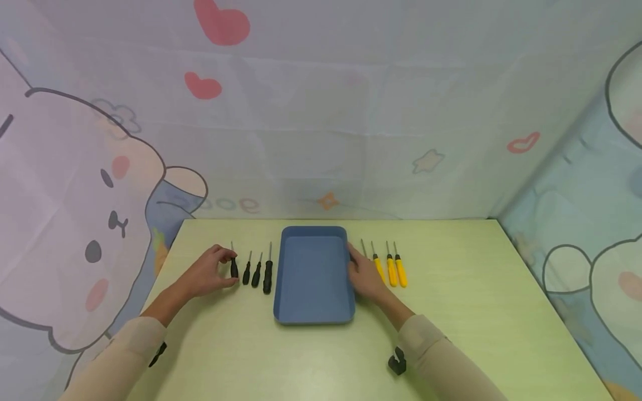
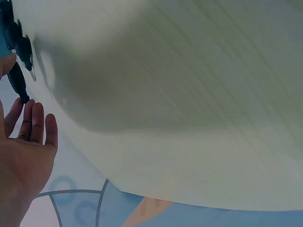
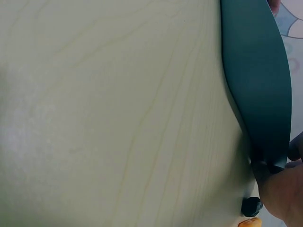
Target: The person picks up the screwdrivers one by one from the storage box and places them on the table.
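Note:
My left hand (image 1: pixel 208 273) pinches a black-handled screwdriver (image 1: pixel 234 268) at the left end of a row, thumb at one end of its handle and fingers at the other. The left wrist view shows this handle (image 2: pixel 18 82) between thumb and fingertips. Three more black screwdrivers (image 1: pixel 268 277) lie just right of it. At the right side of a blue-grey rectangular tray (image 1: pixel 314 322), my right hand (image 1: pixel 368 277) holds the rim. In the right wrist view the tray's outer wall (image 3: pixel 258 71) shows, with the right hand (image 3: pixel 286 194) at its lower end.
Several yellow-handled screwdrivers (image 1: pixel 392 271) lie right of the tray, partly behind the right hand. All rest on a pale wood-grain table (image 1: pixel 311 362). A cartoon-printed cloth (image 1: pixel 321 111) hangs along its back and sides. A dark object (image 1: pixel 397 362) shows beside the right sleeve.

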### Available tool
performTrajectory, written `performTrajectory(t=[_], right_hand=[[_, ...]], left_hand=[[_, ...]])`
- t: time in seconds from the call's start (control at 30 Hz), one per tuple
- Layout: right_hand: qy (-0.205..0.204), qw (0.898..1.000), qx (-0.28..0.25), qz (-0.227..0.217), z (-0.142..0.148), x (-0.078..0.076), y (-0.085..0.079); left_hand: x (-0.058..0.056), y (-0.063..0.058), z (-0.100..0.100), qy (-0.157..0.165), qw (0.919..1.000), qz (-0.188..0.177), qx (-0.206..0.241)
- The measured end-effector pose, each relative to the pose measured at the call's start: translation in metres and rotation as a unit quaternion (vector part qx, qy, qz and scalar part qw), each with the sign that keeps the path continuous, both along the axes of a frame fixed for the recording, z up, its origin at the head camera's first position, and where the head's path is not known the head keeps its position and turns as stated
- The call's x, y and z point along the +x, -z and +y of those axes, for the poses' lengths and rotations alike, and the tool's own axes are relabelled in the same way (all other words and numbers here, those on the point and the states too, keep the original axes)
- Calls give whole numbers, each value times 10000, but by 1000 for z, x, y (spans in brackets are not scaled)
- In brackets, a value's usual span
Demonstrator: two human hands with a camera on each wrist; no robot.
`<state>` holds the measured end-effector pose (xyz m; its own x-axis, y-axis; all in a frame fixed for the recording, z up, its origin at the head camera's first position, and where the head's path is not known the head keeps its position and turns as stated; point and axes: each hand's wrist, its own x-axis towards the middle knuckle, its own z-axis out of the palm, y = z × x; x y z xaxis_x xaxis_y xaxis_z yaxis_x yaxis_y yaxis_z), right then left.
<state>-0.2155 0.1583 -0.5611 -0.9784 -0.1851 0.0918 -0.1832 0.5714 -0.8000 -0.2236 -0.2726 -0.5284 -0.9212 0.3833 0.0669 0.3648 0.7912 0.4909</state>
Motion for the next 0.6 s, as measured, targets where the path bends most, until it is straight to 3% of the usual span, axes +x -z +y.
performTrajectory(t=[0.2,0.6], right_hand=[[-28,10000,52,55,0,0,1],[-100,9999,-77,3,1,2,-3]], left_hand=[[-1,11,-5,47,10000,-11,71],[-3,15,-3,193,9995,-164,164]])
